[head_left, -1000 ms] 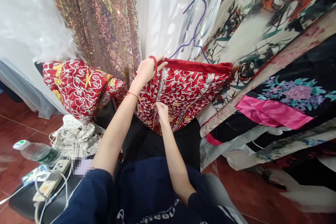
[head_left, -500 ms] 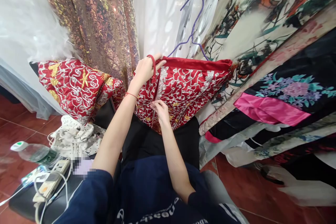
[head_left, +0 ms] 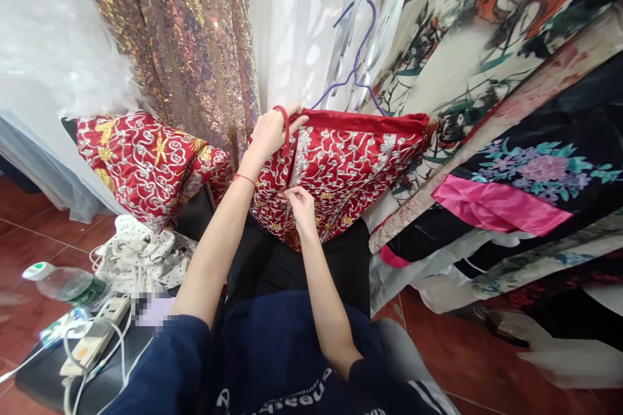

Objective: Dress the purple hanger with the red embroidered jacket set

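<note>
"White sheer cloth (head_left: 292, 26) hangs behind. How are the fingers set?"

"Right hand (head_left: 302, 209): thumb and forefinger pinched together at the seam of the silver-embroidered red satin garment (head_left: 335, 159); whether cloth or a fastener sits between, I can't tell. Left hand (head_left: 270, 131): curled onto the plain red waistband above, some fingertips hidden."

"Doing it well?"

"I'd keep the waistband taut so the seam lies straight, and pinch clear of snag-prone silver thread."

"Where's the garment?"

"Before the black-clad lap (head_left: 335, 272), its waistband beneath the purple wire hanger (head_left: 357, 65)."
</note>
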A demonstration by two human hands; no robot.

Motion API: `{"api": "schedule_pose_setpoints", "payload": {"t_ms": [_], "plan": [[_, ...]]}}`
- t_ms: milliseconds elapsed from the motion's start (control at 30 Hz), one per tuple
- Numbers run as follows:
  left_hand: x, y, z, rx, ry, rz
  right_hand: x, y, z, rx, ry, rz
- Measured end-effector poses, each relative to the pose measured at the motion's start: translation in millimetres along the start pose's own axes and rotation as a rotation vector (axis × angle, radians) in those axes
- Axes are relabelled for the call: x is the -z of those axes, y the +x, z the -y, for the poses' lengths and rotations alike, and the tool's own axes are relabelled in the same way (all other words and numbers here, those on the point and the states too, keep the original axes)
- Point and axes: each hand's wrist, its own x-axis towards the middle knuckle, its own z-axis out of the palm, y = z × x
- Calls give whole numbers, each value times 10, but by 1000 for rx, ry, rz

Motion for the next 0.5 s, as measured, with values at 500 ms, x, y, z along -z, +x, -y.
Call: {"api": "schedule_pose_setpoints", "payload": {"t_ms": [500], "plan": [[7,3,-29,15,-36,-2,10,-100,228,22,69,89]]}}
